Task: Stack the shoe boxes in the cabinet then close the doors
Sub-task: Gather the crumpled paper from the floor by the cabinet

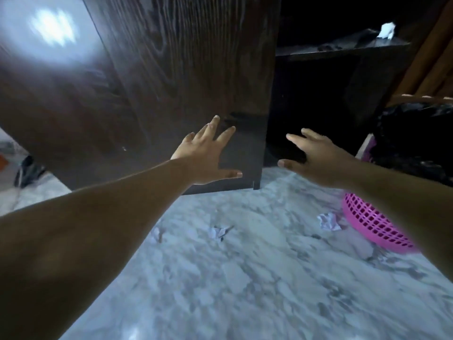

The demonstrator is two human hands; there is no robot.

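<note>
A dark wood-grain cabinet door fills the upper middle of the view. My left hand lies flat on its lower part, fingers spread, holding nothing. To its right the cabinet's inside gapes dark under a shelf; I cannot make out any shoe box in it. My right hand hovers open in front of that dark opening, fingers apart and empty. A brown door stands at the far right edge.
The floor is pale marble with crumpled paper scraps. A pink plastic basket lies at the right under my right arm. A black bag sits behind it. White paper rests on the shelf. A dark shoe lies at far left.
</note>
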